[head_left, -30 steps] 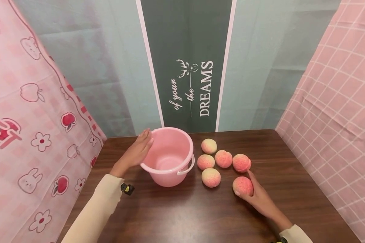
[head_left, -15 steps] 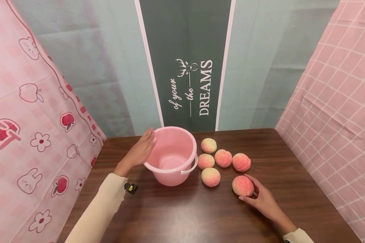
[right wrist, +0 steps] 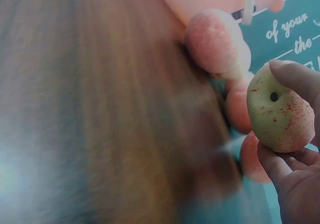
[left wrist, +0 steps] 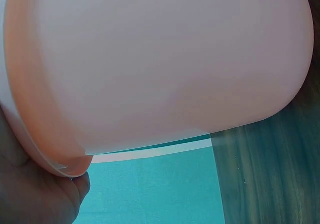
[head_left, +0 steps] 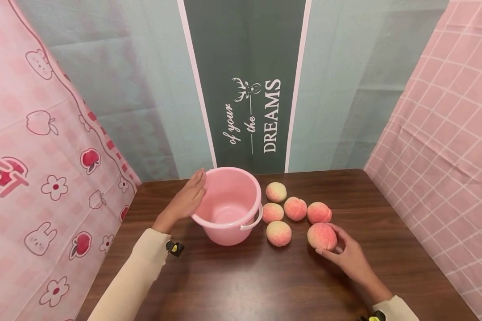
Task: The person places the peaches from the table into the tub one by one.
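A pink bucket (head_left: 228, 232) stands at the table's middle left, nothing visible inside it. My left hand (head_left: 186, 196) rests against its left rim, fingers rather straight. In the left wrist view that hand (left wrist: 37, 191) touches the rim beside the bucket's wall (left wrist: 165, 63). My right hand (head_left: 351, 256) grips a yellow-and-pink peach (head_left: 321, 236) between thumb and fingers. The right wrist view shows a small dark hole in this peach (right wrist: 272, 116), which appears raised off the table. Several more peaches lie between bucket and right hand, among them a paler one (head_left: 279, 233) in front.
The dark wooden table (head_left: 241, 285) extends in front of the bucket and peaches. A white handle (head_left: 252, 219) hangs on the bucket's right side. Patterned cloths hang at left and right, and a green printed curtain (head_left: 249, 53) hangs behind the table.
The bucket and my left hand have shifted slightly right. My right hand has adjusted its fingers round the front peach and raised it a little, away from me. The other peaches stay put.
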A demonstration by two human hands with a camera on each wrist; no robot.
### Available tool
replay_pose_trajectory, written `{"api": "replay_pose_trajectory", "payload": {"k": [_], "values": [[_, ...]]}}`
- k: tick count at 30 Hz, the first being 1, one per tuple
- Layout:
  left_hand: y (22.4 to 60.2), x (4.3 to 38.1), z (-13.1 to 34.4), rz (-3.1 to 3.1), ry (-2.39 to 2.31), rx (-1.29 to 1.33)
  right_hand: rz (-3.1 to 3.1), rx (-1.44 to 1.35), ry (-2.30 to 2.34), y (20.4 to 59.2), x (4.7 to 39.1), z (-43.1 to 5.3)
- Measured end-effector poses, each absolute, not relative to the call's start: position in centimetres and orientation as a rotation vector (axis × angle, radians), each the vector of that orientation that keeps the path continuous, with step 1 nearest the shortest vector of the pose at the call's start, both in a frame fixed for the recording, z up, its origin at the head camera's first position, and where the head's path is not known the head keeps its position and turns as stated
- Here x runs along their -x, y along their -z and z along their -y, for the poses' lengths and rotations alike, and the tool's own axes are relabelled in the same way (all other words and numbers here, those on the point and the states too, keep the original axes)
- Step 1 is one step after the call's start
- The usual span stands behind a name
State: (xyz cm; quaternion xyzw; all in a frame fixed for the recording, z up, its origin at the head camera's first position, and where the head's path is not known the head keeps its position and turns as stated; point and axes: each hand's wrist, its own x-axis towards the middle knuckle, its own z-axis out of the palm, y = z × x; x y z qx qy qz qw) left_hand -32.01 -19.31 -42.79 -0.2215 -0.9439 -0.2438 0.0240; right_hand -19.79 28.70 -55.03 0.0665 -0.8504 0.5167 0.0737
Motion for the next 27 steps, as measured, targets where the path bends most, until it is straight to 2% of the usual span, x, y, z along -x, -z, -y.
{"api": "replay_pose_trajectory", "payload": {"k": [9, 18, 27], "values": [[42.8, 32.0, 19.4, 2.923, 0.725, 0.711, 2.547, -0.210, -1.573, 51.7, 21.8, -27.3], [42.8, 32.1, 19.4, 2.925, 0.719, 0.728, 2.465, -0.327, -1.685, 48.3, 23.8, -23.8], [42.6, 31.8, 19.3, 2.920, 0.717, 0.718, 2.428, -0.328, -1.772, 45.8, 25.5, -20.5]]}}
